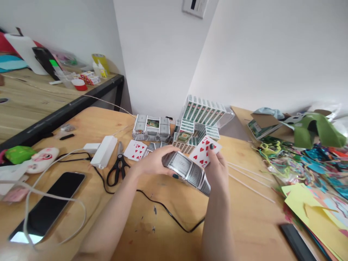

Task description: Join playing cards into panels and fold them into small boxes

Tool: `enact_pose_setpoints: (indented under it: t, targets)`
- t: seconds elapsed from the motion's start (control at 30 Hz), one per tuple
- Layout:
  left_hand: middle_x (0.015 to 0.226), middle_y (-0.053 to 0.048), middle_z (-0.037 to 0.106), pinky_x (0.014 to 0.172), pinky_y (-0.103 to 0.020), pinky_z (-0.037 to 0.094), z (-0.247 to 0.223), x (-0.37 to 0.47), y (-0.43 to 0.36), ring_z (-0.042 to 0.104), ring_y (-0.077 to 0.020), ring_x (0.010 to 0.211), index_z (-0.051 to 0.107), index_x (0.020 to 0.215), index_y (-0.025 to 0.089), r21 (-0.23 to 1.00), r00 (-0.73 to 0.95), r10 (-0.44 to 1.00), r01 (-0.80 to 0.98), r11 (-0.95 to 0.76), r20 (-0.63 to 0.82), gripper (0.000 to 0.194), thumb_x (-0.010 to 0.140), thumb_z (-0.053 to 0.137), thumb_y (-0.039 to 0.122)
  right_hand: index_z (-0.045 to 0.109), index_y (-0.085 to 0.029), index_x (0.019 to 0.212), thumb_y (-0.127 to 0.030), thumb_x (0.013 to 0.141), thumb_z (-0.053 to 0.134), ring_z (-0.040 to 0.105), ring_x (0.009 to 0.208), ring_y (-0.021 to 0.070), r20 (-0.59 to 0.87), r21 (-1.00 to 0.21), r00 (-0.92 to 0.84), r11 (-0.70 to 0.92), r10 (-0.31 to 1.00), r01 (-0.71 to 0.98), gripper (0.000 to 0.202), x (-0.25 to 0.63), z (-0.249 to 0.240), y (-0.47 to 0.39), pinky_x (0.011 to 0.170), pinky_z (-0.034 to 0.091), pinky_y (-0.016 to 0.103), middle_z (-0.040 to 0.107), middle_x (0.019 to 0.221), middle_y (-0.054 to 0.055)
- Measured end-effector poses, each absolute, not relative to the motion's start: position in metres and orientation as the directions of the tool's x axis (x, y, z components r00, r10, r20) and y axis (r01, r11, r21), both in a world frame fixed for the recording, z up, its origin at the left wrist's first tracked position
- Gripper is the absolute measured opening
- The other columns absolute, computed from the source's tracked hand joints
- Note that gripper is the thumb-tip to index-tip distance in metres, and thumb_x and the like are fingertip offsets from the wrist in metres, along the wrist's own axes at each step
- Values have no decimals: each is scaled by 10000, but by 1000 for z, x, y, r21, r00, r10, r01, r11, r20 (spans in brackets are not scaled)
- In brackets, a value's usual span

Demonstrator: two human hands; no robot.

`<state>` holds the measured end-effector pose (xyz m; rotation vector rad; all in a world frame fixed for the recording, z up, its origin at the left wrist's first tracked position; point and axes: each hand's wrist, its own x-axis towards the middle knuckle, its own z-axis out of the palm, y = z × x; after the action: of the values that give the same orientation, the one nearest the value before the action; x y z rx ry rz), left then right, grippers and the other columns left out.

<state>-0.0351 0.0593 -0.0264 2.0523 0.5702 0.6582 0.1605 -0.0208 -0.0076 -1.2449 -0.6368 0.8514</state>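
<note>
We are holding a folded assembly of grey-backed playing cards [181, 166] between our 2 hands, over the wooden table [174, 237]. Our left hand [155, 160] is gripping its left end. Our right hand [218, 169] is pinching a 7 of hearts [198, 155] beneath its thumb, beside the assembly's right side; we cannot tell whether its hidden fingers are also touching the assembly. Beyond our left hand, a face-up hearts card [133, 150] is lying in front of a block of grey-backed cards [164, 127]. Green-and-white card boxes [202, 110] are standing stacked to the right of that block. To our left, black-handled scissors [119, 166] are lying beside a white power adapter [104, 152], and a smartphone [54, 203] is resting nearer us. To our right, thin white sticks [254, 188] are lying near yellow paper sheets [307, 210].
</note>
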Motion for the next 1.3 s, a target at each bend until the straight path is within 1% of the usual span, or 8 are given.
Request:
enact_pose_setpoints:
  t: [0.1,0.23,0.4,0.5,0.7,0.83,0.97,1.3]
  targets:
    - [1258,-89,588,999,-398,422,-21,-41,57,552,-284,1166,545,1216,227,815,768,594,172,-554,241,662,612,806,310,676,-256,1009,-466,700,710,678,806,196,-62,-957,552,108,831,-270,375,162,-13,-18,662,528,286,732,908,14]
    - [1189,-63,632,936,-391,459,-13,-45,55,595,-275,1095,565,1186,242,799,771,600,215,-562,214,636,595,798,261,692,-233,952,-457,708,717,655,733,173,-28,-976,494,84,869,-202,332,162,-13,-16,614,499,270,731,895,18]
    - [1186,-55,645,909,-403,465,-12,-43,55,604,-284,1075,586,1152,259,801,767,627,287,-525,136,612,577,797,271,685,-177,827,-386,673,779,577,552,119,46,-986,397,105,916,-127,276,162,-11,-16,526,450,242,684,668,-3]
    - [1189,-49,646,908,-398,459,-10,-43,54,603,-282,1078,589,1152,269,792,779,617,305,-529,112,613,576,795,252,655,-173,798,-389,654,792,604,553,129,36,-989,351,85,935,-122,294,162,-12,-13,535,488,251,685,651,4]
    - [1164,-29,652,879,-377,460,-6,-45,50,609,-265,1041,573,1165,287,770,795,601,330,-546,86,610,595,790,268,616,-188,838,-412,678,770,690,666,179,37,-986,358,93,933,-139,316,160,-16,-11,643,575,318,735,780,30]
    - [1184,-28,645,864,-372,467,-7,-46,48,606,-269,1051,567,1174,293,755,796,598,333,-564,95,629,589,795,266,581,-196,830,-447,659,777,682,562,189,-8,-985,308,45,951,-165,362,160,-14,-13,567,584,333,721,702,18]
    - [1199,-22,641,870,-369,467,-6,-46,47,602,-270,1068,564,1182,302,759,792,602,330,-562,103,621,602,782,265,564,-194,833,-449,651,780,673,515,180,-24,-985,326,34,945,-171,381,158,-11,-13,524,584,311,714,662,7]
    - [1183,-16,637,887,-373,456,-1,-45,46,592,-265,1067,568,1164,265,755,773,635,413,-510,7,616,590,787,308,514,-210,791,-419,686,742,690,552,163,-65,-993,297,-33,953,-111,327,153,-12,-12,516,586,257,719,660,-6]
